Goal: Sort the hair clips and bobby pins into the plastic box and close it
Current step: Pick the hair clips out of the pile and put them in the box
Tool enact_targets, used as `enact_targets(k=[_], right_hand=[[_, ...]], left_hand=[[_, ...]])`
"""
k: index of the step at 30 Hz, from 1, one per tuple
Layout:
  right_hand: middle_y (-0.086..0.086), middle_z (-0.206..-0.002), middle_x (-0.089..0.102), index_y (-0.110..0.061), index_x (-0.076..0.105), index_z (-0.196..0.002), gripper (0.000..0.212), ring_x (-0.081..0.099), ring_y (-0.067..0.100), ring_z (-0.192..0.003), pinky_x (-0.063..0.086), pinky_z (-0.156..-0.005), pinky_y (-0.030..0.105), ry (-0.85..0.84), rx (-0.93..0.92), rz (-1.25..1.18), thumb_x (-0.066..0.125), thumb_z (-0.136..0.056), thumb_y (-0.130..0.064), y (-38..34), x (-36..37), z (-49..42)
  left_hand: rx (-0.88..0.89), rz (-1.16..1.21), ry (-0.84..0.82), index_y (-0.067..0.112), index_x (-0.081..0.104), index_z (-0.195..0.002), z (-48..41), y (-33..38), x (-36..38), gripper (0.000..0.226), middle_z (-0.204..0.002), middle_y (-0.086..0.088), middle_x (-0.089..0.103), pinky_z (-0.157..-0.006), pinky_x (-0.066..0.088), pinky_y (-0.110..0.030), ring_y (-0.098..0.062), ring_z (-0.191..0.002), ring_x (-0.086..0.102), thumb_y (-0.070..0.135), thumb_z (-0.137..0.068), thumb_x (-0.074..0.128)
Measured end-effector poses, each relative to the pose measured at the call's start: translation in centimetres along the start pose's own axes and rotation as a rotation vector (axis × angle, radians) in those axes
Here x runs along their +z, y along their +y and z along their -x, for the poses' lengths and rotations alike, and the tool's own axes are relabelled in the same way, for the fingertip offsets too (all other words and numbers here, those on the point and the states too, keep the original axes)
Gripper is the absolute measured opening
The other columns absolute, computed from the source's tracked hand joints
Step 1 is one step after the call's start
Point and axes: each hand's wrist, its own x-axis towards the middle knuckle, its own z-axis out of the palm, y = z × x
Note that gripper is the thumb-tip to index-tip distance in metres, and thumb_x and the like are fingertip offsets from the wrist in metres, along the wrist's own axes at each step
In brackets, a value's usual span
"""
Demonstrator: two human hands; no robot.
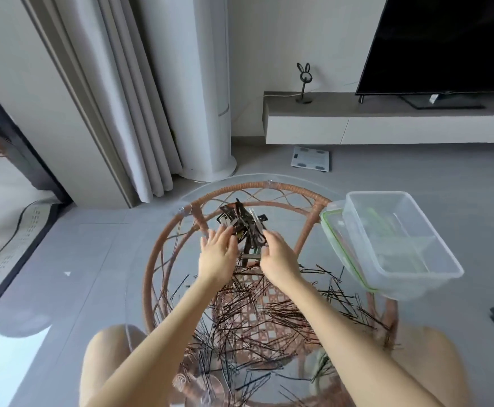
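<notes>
Both hands meet at a bundle of dark hair clips (244,227) over the glass-topped rattan table (313,198). The left hand (217,254) cups it with spread fingers; the right hand (279,255) pinches its side. Bobby pins (269,312) litter the table nearer the person, with the clear plastic box (398,242) on the table's right edge, open.

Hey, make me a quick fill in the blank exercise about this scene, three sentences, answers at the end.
1. Both hands gather the pile of hair clips on the far side of the round ____ tabletop.
2. The clear plastic box sits to the person's ____.
3. Its green-rimmed lid lies ____ the box.

Answers: glass; right; under
</notes>
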Motion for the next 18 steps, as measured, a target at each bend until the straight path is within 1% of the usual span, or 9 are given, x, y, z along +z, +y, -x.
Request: enact_targets(k=[4,5,6,7,8,10,12,15,18], right_hand=[[0.005,-0.150,0.034,-0.011,0.033,-0.140,0.044,0.044,0.016,-0.127,0.035,-0.107,0.032,-0.019,-0.054,-0.065,0.037,-0.096,-0.009,-0.5,-1.2,1.0],[0.006,-0.149,0.035,-0.012,0.034,-0.139,0.043,0.054,0.011,-0.111,0.044,-0.099,0.030,0.005,-0.067,-0.065,0.038,-0.096,-0.009,-0.1,-1.9,1.6],[0.006,-0.147,0.037,-0.013,0.036,-0.138,0.042,0.055,0.004,-0.088,0.051,-0.083,0.023,0.034,-0.086,-0.053,0.038,-0.096,-0.010,0.5,-2.5,2.3],[0.006,-0.145,0.040,-0.013,0.039,-0.137,0.041,0.045,-0.005,-0.069,0.047,-0.065,0.015,0.062,-0.108,-0.035,0.039,-0.096,-0.010,1.3,-3.3,3.3],[0.005,-0.142,0.045,-0.013,0.042,-0.135,0.039,0.037,-0.008,-0.062,0.038,-0.057,0.009,0.088,-0.129,-0.011,0.040,-0.096,-0.011,2.2,-4.1,4.6],[0.004,-0.132,0.055,-0.010,0.050,-0.129,0.035,0.052,0.001,-0.073,0.034,-0.065,0.005,0.130,-0.165,0.043,0.042,-0.095,-0.012,4.6,-5.9,7.1],[0.005,-0.122,0.063,-0.008,0.057,-0.121,0.033,0.062,0.016,-0.098,0.037,-0.080,0.014,0.172,-0.195,0.069,0.042,-0.094,-0.020,6.8,-7.4,9.9],[0.006,-0.127,0.060,-0.010,0.058,-0.120,0.053,0.054,0.020,-0.120,0.032,-0.100,0.020,0.125,-0.195,0.185,0.032,-0.088,-0.043,10.5,-8.1,12.4],[0.007,-0.143,0.043,-0.012,0.047,-0.132,0.055,0.034,0.021,-0.136,0.018,-0.111,0.028,0.045,-0.164,0.279,0.034,-0.089,-0.044,12.8,-7.5,12.9]], left_hand=[[-0.027,0.098,0.001,0.018,0.033,-0.142,0.3,1.2,-0.4,0.045,-0.155,-0.006,0.023,-0.120,0.011,-0.041,-0.022,-0.145,0.013,0.032,-0.100,0.027],[-0.034,0.089,0.019,0.020,0.034,-0.142,0.7,1.0,-0.9,0.046,-0.154,-0.005,0.024,-0.119,0.015,-0.043,-0.022,-0.145,0.014,0.035,-0.099,0.028],[-0.032,0.052,0.039,0.021,0.035,-0.141,1.1,0.5,-1.5,0.047,-0.154,-0.003,0.025,-0.118,0.016,-0.046,-0.022,-0.145,0.015,0.039,-0.098,0.028],[-0.020,-0.003,0.053,0.023,0.035,-0.141,1.6,0.0,-2.1,0.048,-0.154,-0.002,0.025,-0.118,0.015,-0.047,-0.022,-0.144,0.016,0.042,-0.098,0.028],[-0.005,-0.056,0.058,0.024,0.036,-0.140,2.4,-0.7,-2.6,0.049,-0.154,-0.001,0.026,-0.118,0.014,-0.048,-0.022,-0.144,0.018,0.045,-0.097,0.027],[0.032,-0.128,0.066,0.027,0.037,-0.139,3.5,-2.6,-3.7,0.052,-0.153,0.000,0.028,-0.118,0.012,-0.049,-0.020,-0.143,0.021,0.053,-0.094,0.028],[0.044,-0.188,0.066,0.030,0.037,-0.139,4.8,-4.6,-4.4,0.063,-0.153,0.001,0.029,-0.118,0.008,-0.048,-0.020,-0.143,0.020,0.064,-0.087,0.023],[0.022,-0.233,0.056,0.026,0.033,-0.142,6.6,-6.7,-4.6,0.076,-0.153,-0.004,0.029,-0.118,0.006,-0.045,-0.023,-0.144,0.017,0.068,-0.080,0.017],[0.016,-0.258,0.050,0.020,0.028,-0.144,8.0,-6.8,-3.6,0.074,-0.154,-0.007,0.024,-0.120,0.002,-0.043,-0.023,-0.146,0.009,0.062,-0.084,0.020]])
